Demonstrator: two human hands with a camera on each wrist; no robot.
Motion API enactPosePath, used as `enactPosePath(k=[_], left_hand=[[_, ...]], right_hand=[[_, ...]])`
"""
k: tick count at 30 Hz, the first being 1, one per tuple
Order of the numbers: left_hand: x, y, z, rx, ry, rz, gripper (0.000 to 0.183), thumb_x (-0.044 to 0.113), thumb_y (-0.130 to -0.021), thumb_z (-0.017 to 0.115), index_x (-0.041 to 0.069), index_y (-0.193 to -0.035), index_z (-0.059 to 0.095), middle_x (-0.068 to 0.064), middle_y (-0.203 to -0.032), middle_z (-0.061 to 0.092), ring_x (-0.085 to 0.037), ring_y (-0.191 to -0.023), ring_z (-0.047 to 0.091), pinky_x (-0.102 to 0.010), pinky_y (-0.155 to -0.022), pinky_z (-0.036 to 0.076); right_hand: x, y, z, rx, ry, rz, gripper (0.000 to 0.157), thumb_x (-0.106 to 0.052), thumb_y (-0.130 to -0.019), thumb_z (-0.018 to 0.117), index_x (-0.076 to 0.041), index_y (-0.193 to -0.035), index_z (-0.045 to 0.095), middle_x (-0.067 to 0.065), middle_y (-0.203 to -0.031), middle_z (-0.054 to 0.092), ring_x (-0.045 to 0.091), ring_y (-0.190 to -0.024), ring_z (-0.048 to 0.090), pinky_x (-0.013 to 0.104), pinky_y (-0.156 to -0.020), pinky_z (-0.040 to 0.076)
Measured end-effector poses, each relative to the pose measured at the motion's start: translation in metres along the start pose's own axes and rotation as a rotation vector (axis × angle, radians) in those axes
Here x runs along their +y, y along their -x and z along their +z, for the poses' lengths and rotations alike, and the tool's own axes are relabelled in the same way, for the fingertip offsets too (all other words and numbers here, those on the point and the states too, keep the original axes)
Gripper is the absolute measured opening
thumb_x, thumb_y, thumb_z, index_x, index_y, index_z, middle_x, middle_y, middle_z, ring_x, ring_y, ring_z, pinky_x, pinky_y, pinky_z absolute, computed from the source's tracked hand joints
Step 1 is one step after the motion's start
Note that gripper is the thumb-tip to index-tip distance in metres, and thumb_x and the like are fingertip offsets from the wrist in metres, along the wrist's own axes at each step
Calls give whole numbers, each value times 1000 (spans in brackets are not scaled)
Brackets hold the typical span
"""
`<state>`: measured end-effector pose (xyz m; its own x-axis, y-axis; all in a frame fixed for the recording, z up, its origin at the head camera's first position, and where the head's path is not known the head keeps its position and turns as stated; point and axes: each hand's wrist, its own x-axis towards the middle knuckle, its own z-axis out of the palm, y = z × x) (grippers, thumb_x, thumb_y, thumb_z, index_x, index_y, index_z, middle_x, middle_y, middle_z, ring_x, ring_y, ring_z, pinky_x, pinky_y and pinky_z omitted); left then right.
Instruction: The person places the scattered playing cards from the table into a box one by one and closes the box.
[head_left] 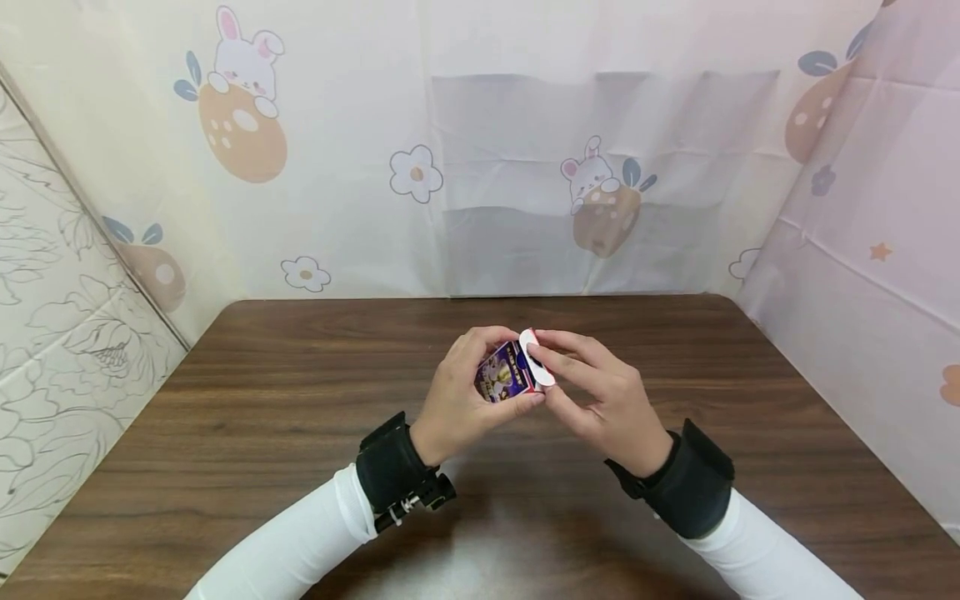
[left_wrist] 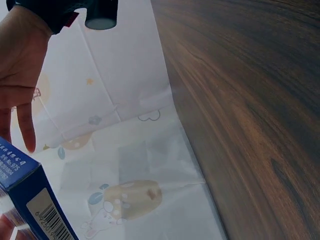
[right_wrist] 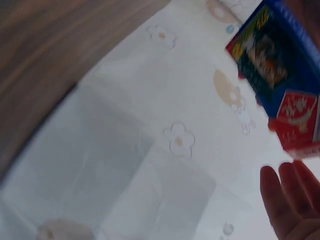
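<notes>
A small printed cardboard box (head_left: 501, 375), mostly dark blue with red and white at one end, is held above the table. My left hand (head_left: 459, 390) grips it round its sides, thumb along the near edge. At the end facing right, a white flap (head_left: 537, 360) stands out from the box. The fingers and thumb of my right hand (head_left: 611, 393) pinch at that flap end. A barcode shows on the box (left_wrist: 30, 185) in the left wrist view. The right wrist view shows its picture face and red end. The contents are hidden.
Both hands are over a dark brown wooden table (head_left: 337, 358). A pale curtain (head_left: 360, 83) with rabbits and flowers hangs behind it, with more patterned cloth at the sides. Black cuffs are strapped on both wrists.
</notes>
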<state>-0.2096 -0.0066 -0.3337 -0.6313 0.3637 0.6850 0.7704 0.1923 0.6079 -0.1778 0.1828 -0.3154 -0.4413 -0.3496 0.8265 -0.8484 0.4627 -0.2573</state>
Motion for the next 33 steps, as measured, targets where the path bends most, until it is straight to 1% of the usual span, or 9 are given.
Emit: enactPosePath(k=[2,4,9,13,20,25,29,33], left_hand=[[0,0,-1,-8,1,-2,62,26,-68,85,11,-119,52,0,-110,59,-13,-100,51,-28,-79,45],[0,0,-2,-20,3,-5,63,25,-68,85,11,-120,52,1,-111,59,-13,-100,51,-27,-79,45],[0,1,-4,-55,9,-11,64,25,-68,85,12,-121,52,1,-112,58,-11,-100,51,-27,-80,46],[0,1,-6,-75,8,-12,63,26,-68,85,12,-121,52,2,-113,59,-10,-100,51,-27,-80,46],[1,0,-8,-102,-8,-12,62,27,-69,84,13,-121,53,2,-114,58,-10,-101,51,-27,-81,46],[0,1,-9,-117,-10,-31,64,27,-69,84,12,-122,51,2,-115,58,-10,-101,51,-27,-81,47],[-1,1,-8,-117,-6,-57,67,26,-68,85,9,-122,50,0,-114,59,-10,-100,52,-26,-81,47],[-1,1,-8,-113,-27,-62,67,27,-66,86,8,-121,51,1,-111,60,-10,-97,52,-25,-79,47]], right_hand=[[1,-2,-3,-29,26,-35,35,-29,-95,54,-2,-113,67,18,-118,60,24,-102,59,13,-89,43],[2,-4,-6,-59,44,-62,36,-31,-95,54,-2,-112,68,18,-119,59,26,-102,57,13,-90,42],[3,-8,-11,-106,46,-119,36,-29,-94,53,-2,-113,67,18,-119,59,26,-105,57,13,-89,42],[3,-10,-12,-127,30,-150,36,-28,-94,53,0,-114,66,18,-119,59,27,-107,57,15,-92,42],[3,-9,-14,-162,8,-148,38,-30,-95,53,0,-116,65,18,-122,58,27,-110,55,15,-95,40],[4,-9,-13,-178,12,-153,38,-30,-96,52,-1,-116,65,18,-123,57,26,-111,55,15,-95,39],[5,-9,-12,-183,18,-154,37,-30,-96,51,-2,-115,66,18,-122,58,26,-109,55,16,-95,39],[4,-8,-11,-186,17,-149,37,-30,-95,51,-2,-114,66,18,-121,58,27,-108,56,16,-93,40]])
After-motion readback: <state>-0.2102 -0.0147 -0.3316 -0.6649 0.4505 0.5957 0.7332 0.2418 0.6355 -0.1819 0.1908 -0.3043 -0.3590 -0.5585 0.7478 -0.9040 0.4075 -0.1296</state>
